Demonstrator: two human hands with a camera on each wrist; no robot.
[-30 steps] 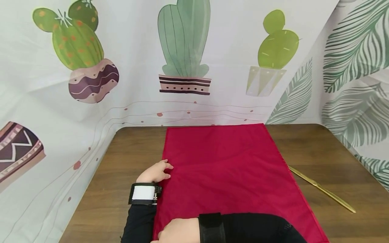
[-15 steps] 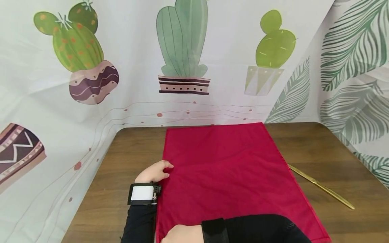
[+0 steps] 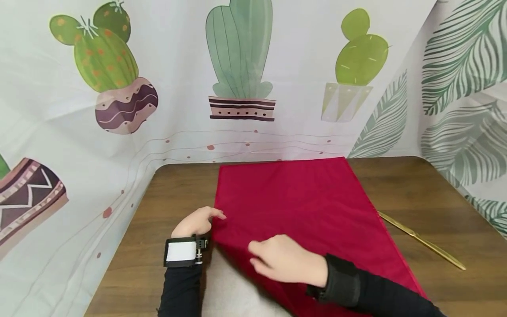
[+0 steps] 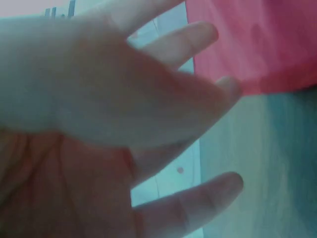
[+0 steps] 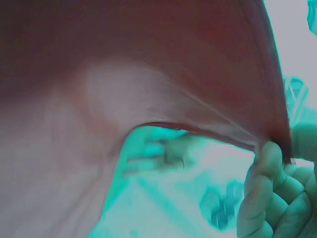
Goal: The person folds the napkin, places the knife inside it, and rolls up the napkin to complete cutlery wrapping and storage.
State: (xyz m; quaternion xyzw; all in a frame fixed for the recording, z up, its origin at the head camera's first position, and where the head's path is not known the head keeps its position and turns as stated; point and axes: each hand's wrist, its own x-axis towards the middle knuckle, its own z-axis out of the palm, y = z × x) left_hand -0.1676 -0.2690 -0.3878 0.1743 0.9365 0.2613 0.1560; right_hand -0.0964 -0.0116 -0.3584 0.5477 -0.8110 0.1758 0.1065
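A red cloth (image 3: 285,193) lies over the wooden table, its near-left part lifted. My right hand (image 3: 283,259) pinches the cloth's corner between thumb and fingers and holds it above the rest. In the right wrist view the raised cloth (image 5: 208,79) stretches from that right hand (image 5: 270,193), fingers curled at its corner. At the cloth's left edge, my left hand (image 3: 196,222) touches it with a finger extended over the border. The left wrist view shows the left hand's fingers (image 4: 188,42) fairly straight and spread. Under the raised part a pale grey-white surface (image 3: 233,290) shows.
A thin gold-coloured stick (image 3: 421,242), flat at one end, lies right of the cloth with its far tip at the cloth's edge. Behind the wooden table (image 3: 130,264) hangs a white curtain (image 3: 301,66) printed with cacti and leaves.
My right hand has come up from the bottom edge and moved to the right, lifting the cloth's near-left corner and uncovering the pale surface. My left hand stays at the left edge.
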